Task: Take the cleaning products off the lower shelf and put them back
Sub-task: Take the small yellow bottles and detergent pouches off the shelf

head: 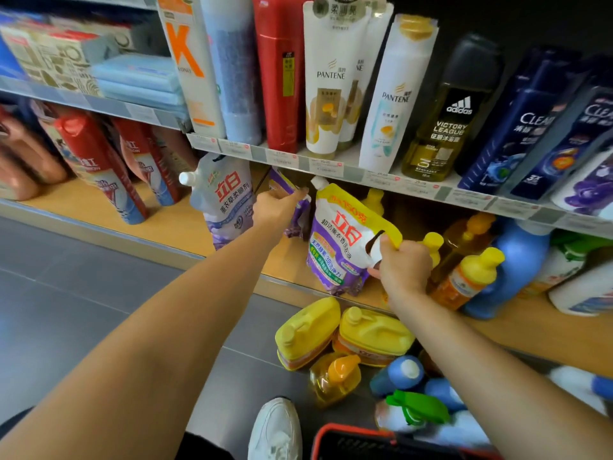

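Note:
On the lower wooden shelf (185, 227) stand refill pouches of detergent. My left hand (277, 204) grips the top of a purple pouch (298, 220) set back on the shelf. My right hand (403, 263) pinches the yellow top corner of a purple and yellow pouch (338, 240) standing near the shelf's front edge. A pale lavender pouch (222, 197) with a white spout stands to the left of my left hand. Yellow-capped orange bottles (464, 277) and a blue jug (517, 260) stand on the shelf to the right.
On the grey floor lie two yellow jugs (308, 330), an orange-capped bottle (335, 376), blue bottles (398, 373) and a green-capped spray bottle (414, 410). A red-rimmed basket (348, 439) and my white shoe (275, 429) are below. Shampoo bottles (328, 81) fill the shelf above.

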The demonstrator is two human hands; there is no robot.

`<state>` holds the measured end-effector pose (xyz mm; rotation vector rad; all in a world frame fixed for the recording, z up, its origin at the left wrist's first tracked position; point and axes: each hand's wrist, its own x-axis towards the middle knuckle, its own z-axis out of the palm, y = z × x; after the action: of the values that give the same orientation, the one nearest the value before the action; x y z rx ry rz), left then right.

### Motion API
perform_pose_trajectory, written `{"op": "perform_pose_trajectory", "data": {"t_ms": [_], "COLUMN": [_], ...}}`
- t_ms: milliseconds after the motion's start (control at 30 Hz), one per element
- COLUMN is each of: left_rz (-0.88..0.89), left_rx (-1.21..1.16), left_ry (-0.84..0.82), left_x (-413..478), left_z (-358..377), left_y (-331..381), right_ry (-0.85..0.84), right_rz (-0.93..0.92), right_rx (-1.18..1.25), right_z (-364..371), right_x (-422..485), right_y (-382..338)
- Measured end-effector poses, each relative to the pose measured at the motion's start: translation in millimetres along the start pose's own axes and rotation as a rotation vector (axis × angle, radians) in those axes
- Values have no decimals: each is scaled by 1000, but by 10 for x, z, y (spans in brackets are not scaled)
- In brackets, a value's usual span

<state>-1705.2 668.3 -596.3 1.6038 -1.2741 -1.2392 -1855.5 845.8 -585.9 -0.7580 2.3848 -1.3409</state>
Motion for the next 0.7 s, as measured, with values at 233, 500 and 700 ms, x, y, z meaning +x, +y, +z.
{"op": "perform_pose_trajectory", "data": {"t_ms": [233, 500, 700], "left_rz": [233, 482, 533], "left_rx": [138, 476, 522], "left_ry": [91, 32, 4], "left_x": [-168, -409, -748], "left_z": [-52, -605, -873], "left_y": [-34, 176, 352], "right_ry": [-191, -345, -485], "right_rz": [-75, -1, 20], "right_rx": [-32, 48, 95], "right_z": [-17, 120, -100], "right_x": [-137, -227, -423], "right_y": [63, 94, 111]}}
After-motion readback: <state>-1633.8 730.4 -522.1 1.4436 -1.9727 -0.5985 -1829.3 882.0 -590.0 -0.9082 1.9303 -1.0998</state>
